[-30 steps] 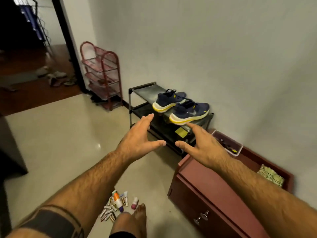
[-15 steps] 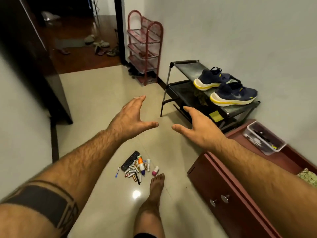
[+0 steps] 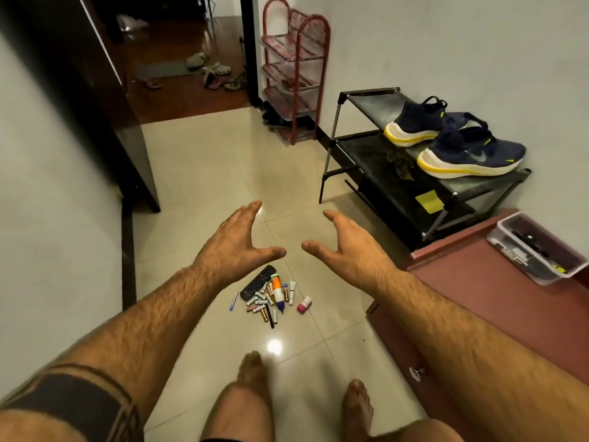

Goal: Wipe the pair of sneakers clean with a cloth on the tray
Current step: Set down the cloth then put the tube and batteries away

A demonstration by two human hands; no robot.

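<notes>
Over the pale tiled floor (image 3: 197, 173) your left hand (image 3: 234, 242) and right hand (image 3: 349, 247) hover spread and empty, navy yellow-soled sneakers (image 3: 446, 138) sitting well off right atop the black metal rack (image 3: 360, 100).

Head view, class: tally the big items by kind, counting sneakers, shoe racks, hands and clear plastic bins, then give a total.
Sneakers: 2, the nearer sneaker and the farther sneaker
Shoe racks: 2, the black rack and the red rack
Hands: 2, the left hand and the right hand, both holding nothing
Clear plastic bins: 1, the bin
Total: 7
</notes>
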